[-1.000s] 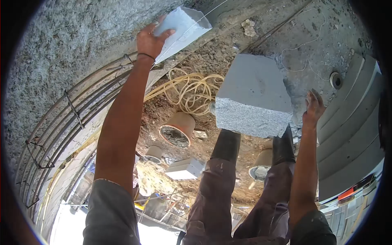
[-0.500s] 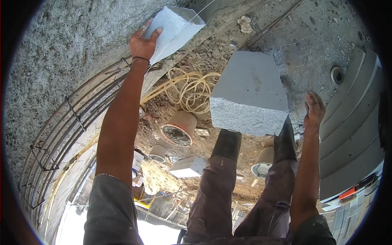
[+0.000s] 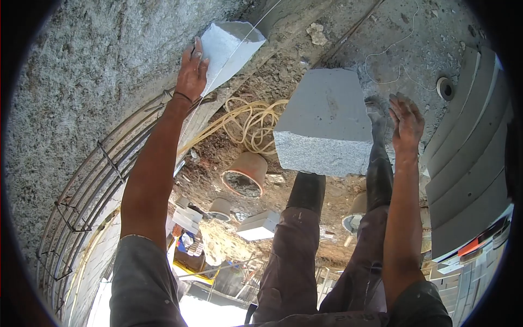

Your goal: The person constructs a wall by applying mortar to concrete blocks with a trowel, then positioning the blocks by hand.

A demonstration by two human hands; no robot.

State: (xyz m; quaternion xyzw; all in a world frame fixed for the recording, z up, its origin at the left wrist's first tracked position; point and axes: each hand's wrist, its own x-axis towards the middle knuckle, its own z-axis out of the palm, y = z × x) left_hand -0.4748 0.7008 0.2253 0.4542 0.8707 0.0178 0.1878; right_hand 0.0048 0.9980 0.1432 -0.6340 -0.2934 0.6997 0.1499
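While pressed against the rough concrete wall (image 3: pixel 81 82) at the upper middle of the view, pale stone block (image 3: pixel 229 46) lies under the left hand (image 3: pixel 192 71), fingers flat and close together along its near edge, palm partly on the wall beside it. Crossed by a thin white string (image 3: pixel 261 19) running up over its face. Well apart to the right, large grey granite block (image 3: pixel 327 122), tilted, its speckled face turned toward the camera, resting above the dark trouser legs (image 3: pixel 294 245) and boots. Just beside that block, right hand (image 3: pixel 406 122), open, fingers spread and slightly curled, holding nothing, not clearly touching the stone. Between the two blocks, lower down, coil of yellow hose (image 3: pixel 256 122) on brown earth, next to a terracotta pipe end (image 3: pixel 245 174) filled with grit. Smaller white block (image 3: pixel 259 226) on the ground below the pipe. Curved steel reinforcing bars (image 3: pixel 87 185) along the wall on the left. Stacked grey slabs (image 3: pixel 468 163) on the right edge.
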